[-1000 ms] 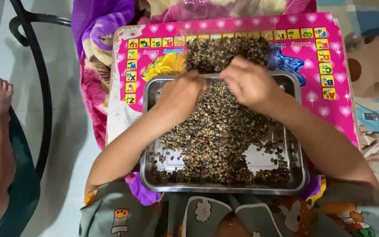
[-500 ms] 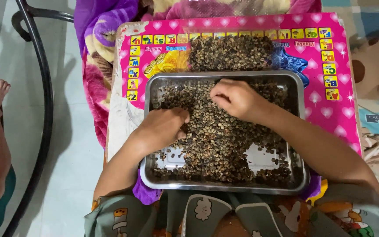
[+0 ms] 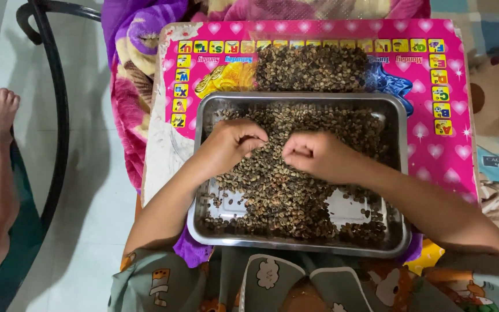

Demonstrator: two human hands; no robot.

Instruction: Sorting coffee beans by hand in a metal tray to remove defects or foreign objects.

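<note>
Head view, nearest first: a steel tray [image 3: 198,228] sits on the lap, spread with small brown beans [image 3: 287,196] that leave bare metal near its close corners. Over its middle, the left hand [image 3: 230,144] and right hand [image 3: 314,155] are curled, fingertips bunched in the beans; these look light, hard and loose, likely best pinched or scooped. Beyond the tray, a second bean heap [image 3: 310,67] lies on a pink board [image 3: 434,138].
</note>
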